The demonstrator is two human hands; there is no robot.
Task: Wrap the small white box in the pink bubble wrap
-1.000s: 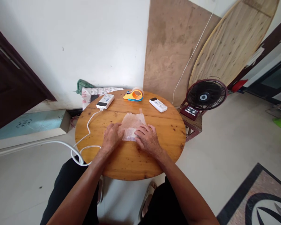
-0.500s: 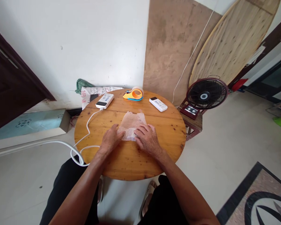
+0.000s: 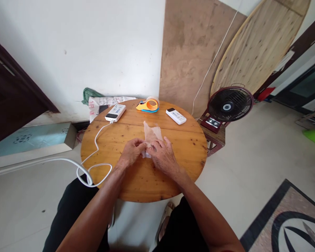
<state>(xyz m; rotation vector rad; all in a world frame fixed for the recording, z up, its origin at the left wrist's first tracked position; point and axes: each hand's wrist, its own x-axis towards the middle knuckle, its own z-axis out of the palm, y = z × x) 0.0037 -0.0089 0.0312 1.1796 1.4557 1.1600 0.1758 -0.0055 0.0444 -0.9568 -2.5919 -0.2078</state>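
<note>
A thin, translucent whitish plastic wrap (image 3: 152, 133), perhaps bubble wrap, lies crumpled on the round wooden table (image 3: 136, 189). My left hand (image 3: 132, 150) pinches its left edge, fingers closed. On the near right part of the wrap, my right hand (image 3: 162, 154) has its fingers bent over the sheet, with the thumb side close to the left fingertips. Part of the wrap is hidden under both hands, and I cannot make out whether anything lies inside it.
Toward the back of the table are a white power bank (image 3: 115, 113) with a white cable (image 3: 96, 140), an orange tape dispenser (image 3: 148, 105) and a second white power bank (image 3: 176, 116). A dark red fan (image 3: 227, 106) stands on a stool at right. A wall backs the table.
My left hand has moved right and closed on the wrap's edge, close to my right hand. The wrap, spread wider before, is now gathered and narrower.
</note>
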